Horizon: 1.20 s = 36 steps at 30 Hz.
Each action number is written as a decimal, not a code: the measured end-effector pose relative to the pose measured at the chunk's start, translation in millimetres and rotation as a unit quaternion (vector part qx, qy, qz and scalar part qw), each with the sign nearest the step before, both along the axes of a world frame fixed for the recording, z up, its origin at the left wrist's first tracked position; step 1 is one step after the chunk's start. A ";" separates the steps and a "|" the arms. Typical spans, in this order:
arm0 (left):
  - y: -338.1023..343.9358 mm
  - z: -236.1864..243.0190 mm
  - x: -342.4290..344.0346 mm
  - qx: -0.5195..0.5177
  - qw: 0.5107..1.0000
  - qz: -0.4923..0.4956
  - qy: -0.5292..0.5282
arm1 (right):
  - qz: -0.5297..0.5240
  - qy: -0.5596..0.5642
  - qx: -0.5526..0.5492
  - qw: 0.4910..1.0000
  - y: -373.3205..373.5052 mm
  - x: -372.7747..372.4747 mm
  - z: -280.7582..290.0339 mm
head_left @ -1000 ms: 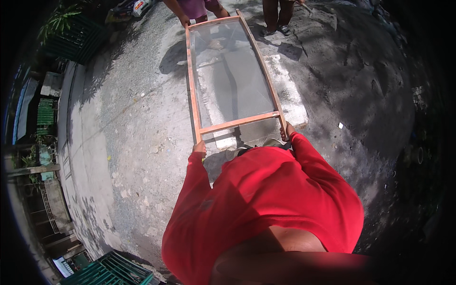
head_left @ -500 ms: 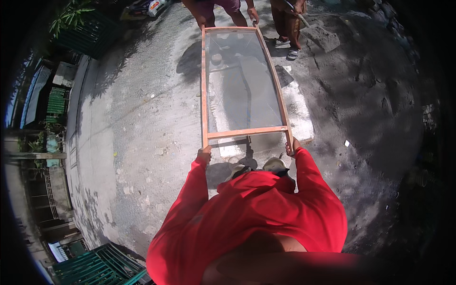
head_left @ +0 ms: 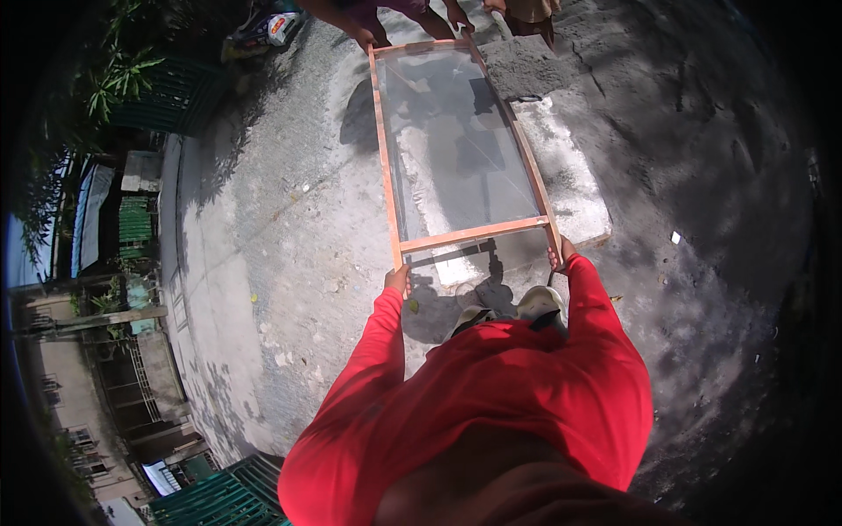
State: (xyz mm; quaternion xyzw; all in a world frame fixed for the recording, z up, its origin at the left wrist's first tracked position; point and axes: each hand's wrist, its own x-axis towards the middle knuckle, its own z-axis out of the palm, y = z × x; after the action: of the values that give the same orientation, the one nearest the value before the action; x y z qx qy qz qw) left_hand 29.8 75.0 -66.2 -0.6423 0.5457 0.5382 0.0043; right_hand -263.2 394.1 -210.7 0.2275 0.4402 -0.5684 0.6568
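Observation:
My left hand (head_left: 396, 280) grips the near left handle of a long wooden-framed mesh screen (head_left: 474, 230), and my right hand (head_left: 562, 253) is closed on the near right handle. The screen is held over a pale rectangular slab (head_left: 574, 188) on the ground, which shows beside it and through the mesh. At the far end a co-worker's two hands (head_left: 363, 37) hold the other handles. My red sleeves and shoes (head_left: 541, 304) are below the screen.
Another person (head_left: 517, 19) stands at the top beside a grey pile of sand or mix (head_left: 526, 66). A sack (head_left: 270, 31) lies at upper left. Green railings (head_left: 215, 495), plants (head_left: 132, 74) and building fronts line the left side of the rough, shadowed concrete ground (head_left: 281, 245).
The view has shifted, so surroundings and screen appear further right. Both ends of the screen stay held. The second person at the top now shows less, higher in the picture.

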 end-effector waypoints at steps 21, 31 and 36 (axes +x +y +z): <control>14.9 -63.9 23.6 0.107 0.986 0.073 0.106 | -0.026 0.065 0.073 0.995 17.5 -8.9 26.9; -4.9 -80.6 54.3 0.130 0.982 0.116 0.073 | -0.060 0.051 0.068 0.995 0.1 31.2 -1.5; 8.6 -81.9 62.2 0.093 0.992 0.072 0.050 | -0.063 0.073 0.096 0.991 14.0 43.0 -7.8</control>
State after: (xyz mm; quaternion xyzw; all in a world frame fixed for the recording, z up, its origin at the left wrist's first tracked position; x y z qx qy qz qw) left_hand 92.0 83.6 -148.2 -0.6490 0.4451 0.6169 -0.0012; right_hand -220.2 408.1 -218.5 0.2746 0.5240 -0.5794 0.5607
